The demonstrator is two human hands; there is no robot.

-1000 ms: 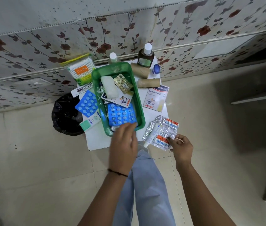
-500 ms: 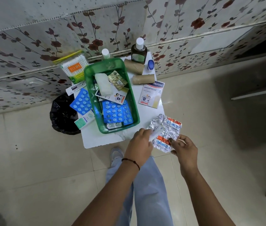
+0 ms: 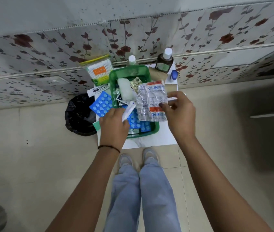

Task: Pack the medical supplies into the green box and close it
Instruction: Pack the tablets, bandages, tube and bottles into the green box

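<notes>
The green box stands open on a small white table against the wall. Inside it lie blue blister packs, a white pad and a gold foil strip. My left hand is over the box's near left corner, shut on a white ointment tube. My right hand holds silver pill strips with orange ends above the box's right side.
A cotton bud pack, a blue blister pack and a small carton lie left of the box. Two bottles and a blue-capped item stand behind. A black bin sits on the floor at left.
Both hands rose from the table's near right corner to above the box. The left took up the white tube; the right carried the silver strips along.
</notes>
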